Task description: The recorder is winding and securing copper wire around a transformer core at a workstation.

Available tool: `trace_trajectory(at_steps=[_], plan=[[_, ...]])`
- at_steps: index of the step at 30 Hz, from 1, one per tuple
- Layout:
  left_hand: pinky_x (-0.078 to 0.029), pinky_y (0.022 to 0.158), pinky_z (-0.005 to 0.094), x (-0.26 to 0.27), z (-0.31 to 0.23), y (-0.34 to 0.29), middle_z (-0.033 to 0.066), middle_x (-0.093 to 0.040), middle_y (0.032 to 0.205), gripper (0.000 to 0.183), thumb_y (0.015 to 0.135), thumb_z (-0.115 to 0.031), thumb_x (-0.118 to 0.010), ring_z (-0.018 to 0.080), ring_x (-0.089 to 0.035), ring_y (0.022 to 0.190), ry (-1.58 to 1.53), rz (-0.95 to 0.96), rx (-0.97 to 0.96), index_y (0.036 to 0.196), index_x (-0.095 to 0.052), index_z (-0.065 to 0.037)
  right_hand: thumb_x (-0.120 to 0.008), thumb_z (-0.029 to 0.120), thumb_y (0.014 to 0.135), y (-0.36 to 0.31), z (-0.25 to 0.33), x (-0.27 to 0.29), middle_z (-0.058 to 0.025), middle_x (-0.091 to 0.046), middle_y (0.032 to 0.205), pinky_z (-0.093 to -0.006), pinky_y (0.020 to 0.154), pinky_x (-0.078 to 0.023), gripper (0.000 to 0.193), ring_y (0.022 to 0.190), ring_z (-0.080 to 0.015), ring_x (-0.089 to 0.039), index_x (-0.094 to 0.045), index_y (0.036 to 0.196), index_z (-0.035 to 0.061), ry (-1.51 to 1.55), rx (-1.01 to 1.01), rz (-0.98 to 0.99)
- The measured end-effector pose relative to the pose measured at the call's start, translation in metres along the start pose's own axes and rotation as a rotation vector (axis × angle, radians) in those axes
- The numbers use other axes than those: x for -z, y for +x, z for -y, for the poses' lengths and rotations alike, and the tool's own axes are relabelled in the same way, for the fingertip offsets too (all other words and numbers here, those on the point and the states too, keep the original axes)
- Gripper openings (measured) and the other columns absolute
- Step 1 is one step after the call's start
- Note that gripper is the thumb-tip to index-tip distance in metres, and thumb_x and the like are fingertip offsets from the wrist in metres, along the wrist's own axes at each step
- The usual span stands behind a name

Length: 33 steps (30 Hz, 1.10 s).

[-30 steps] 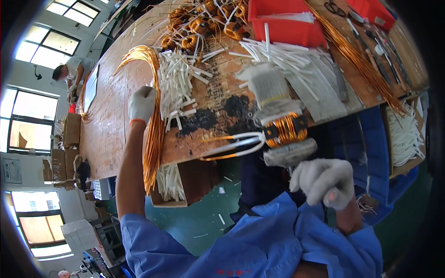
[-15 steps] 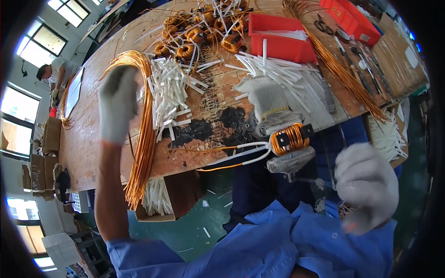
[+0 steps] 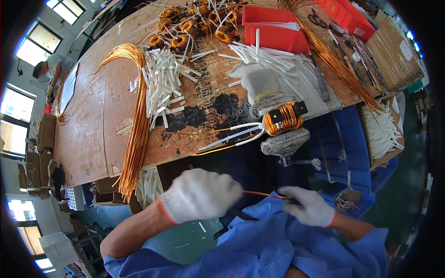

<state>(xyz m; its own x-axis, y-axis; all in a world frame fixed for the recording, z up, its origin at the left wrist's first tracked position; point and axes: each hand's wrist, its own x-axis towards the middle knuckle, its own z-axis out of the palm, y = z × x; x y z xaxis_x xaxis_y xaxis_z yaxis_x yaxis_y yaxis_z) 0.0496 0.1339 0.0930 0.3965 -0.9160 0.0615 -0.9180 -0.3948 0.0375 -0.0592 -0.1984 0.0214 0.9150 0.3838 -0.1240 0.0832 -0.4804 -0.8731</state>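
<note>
In a white knitted glove, my left hand point(image 3: 201, 193) is closed on a copper wire point(image 3: 262, 193) in front of my chest. The wire runs across to my right hand point(image 3: 309, 207), also gloved, its fingers closed round the other end; a small dark thing shows there, too little seen to name. Beyond the hands, a copper-wound toroidal coil point(image 3: 288, 116) with black blocks sits in a cloth-wrapped clamp point(image 3: 286, 141) at the table edge. Two coil leads in white sleeves point(image 3: 248, 139) point left from it, with a clear strip between them.
A long bundle of copper wires point(image 3: 139, 125) hangs over the table's front edge, beside piled white sleeves point(image 3: 162, 83). Finished coils point(image 3: 190, 28), red bins point(image 3: 273, 34), a second wire bundle point(image 3: 340, 69) and hand tools point(image 3: 357, 65) lie farther back. Another person point(image 3: 55, 69) works far left.
My left hand has come from the wire bundle on the table down to my chest, a wire now in it. My right hand has moved left and closed round that wire's other end.
</note>
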Motion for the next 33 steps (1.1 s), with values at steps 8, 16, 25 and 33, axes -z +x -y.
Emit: trace_trajectory(at_steps=[8,16,25,33], plan=[[-0.06,0.083,0.0458,0.016,0.147,-0.013,0.0085,-0.07,0.097,0.015,0.097,-0.006,-0.068,0.0345,-0.073,0.094,0.151,-0.234,0.511,0.111,-0.076,-0.01,-0.073,0.002,0.1,0.029,0.024,0.052,-0.0135,-0.079,0.088,-0.0302,0.063,-0.055,0.014,0.07,-0.0171,-0.074,-0.079,0.112,-0.0015,0.185,-0.018,-0.194],[-0.061,0.101,0.0406,-0.039,0.215,0.04,0.0089,-0.069,0.117,0.021,0.1,-0.009,-0.071,0.0286,-0.065,0.122,0.373,0.426,0.793,0.117,-0.079,-0.019,-0.08,0.005,0.095,0.023,0.02,0.062,-0.0114,-0.071,0.078,-0.0372,0.057,-0.052,0.018,0.062,-0.0269,-0.07,-0.08,0.113,0.0046,0.115,0.169,0.012],[-0.052,0.065,0.0258,0.048,0.112,0.073,0.0019,-0.061,0.085,0.032,0.118,-0.03,-0.059,0.0098,-0.063,0.071,-1.021,-0.798,0.589,0.133,-0.065,-0.003,-0.083,0.008,0.093,0.062,-0.013,0.043,-0.0105,-0.074,0.087,-0.0397,0.057,-0.055,0.03,0.066,-0.0303,-0.071,-0.078,0.123,0.0087,-0.225,0.356,-0.313],[-0.057,0.078,0.0326,0.033,-0.014,0.075,0.0138,-0.075,0.098,0.023,0.11,-0.011,-0.063,0.0157,-0.072,0.083,-0.814,-0.178,0.71,0.128,-0.071,0.0,-0.082,0.0,0.093,0.037,-0.005,0.055,-0.0137,-0.076,0.09,-0.0354,0.07,-0.059,0.033,0.077,-0.0278,-0.075,-0.079,0.126,0.0045,0.031,0.282,-0.347]])
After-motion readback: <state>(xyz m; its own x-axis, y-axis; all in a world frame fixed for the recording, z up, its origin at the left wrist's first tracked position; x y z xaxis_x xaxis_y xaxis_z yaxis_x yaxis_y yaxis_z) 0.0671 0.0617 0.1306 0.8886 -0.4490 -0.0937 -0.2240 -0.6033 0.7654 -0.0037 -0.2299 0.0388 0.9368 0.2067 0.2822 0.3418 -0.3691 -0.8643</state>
